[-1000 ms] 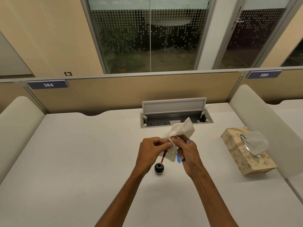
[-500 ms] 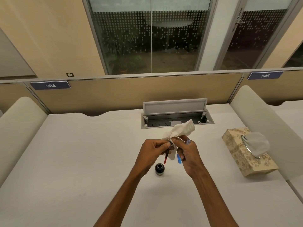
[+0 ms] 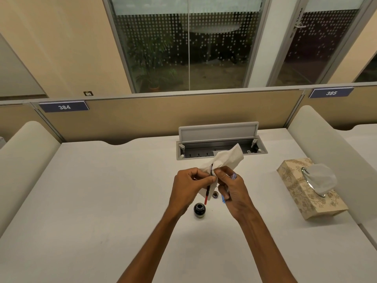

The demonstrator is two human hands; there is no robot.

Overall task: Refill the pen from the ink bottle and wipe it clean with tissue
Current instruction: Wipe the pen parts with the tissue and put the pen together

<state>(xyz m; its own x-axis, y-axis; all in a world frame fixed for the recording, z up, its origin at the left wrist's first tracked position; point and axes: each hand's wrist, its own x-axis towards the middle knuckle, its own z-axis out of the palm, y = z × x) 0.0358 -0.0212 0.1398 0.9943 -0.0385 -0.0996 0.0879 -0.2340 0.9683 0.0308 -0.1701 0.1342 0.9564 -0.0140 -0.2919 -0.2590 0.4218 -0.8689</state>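
My left hand [image 3: 188,185] pinches a thin pen part [image 3: 207,196] with a red lower end, held nearly upright above the desk. My right hand [image 3: 231,188] presses a white tissue [image 3: 225,159] around the pen's upper end and also holds a blue pen piece [image 3: 223,199] against the palm. The tissue hides the pen's tip. The open ink bottle [image 3: 199,209] stands on the desk just below the hands, and its small cap [image 3: 215,194] lies behind it.
A patterned tissue box [image 3: 299,190] with a tissue sticking out lies on the desk [image 3: 91,201] to the right. An open cable tray [image 3: 220,149] sits at the back, below the partition. Padded dividers flank both sides.
The hands have stayed together over the bottle, shifting the tissue slightly along the pen. The bottle cap now shows behind the pen.
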